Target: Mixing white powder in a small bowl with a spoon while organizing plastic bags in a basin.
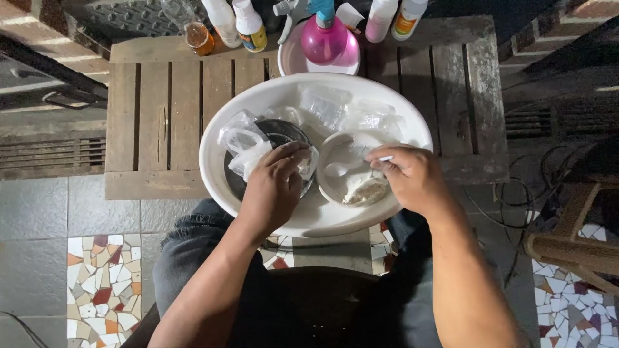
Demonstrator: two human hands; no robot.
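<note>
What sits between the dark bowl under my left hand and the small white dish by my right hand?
Head view: nothing rigid. The dark bowl and small white dish nearly touch; only crumpled clear plastic bags and the left hand's fingertips fill the gap.

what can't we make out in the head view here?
- Left hand: covers the clear bag on the dark dish; its grip is hidden.
- Right hand: only a white tip shows; the tool's type is unclear.
- Bottles: tops cut off by the top edge.
- Small bowl: pale contents too blurred to identify.
</note>
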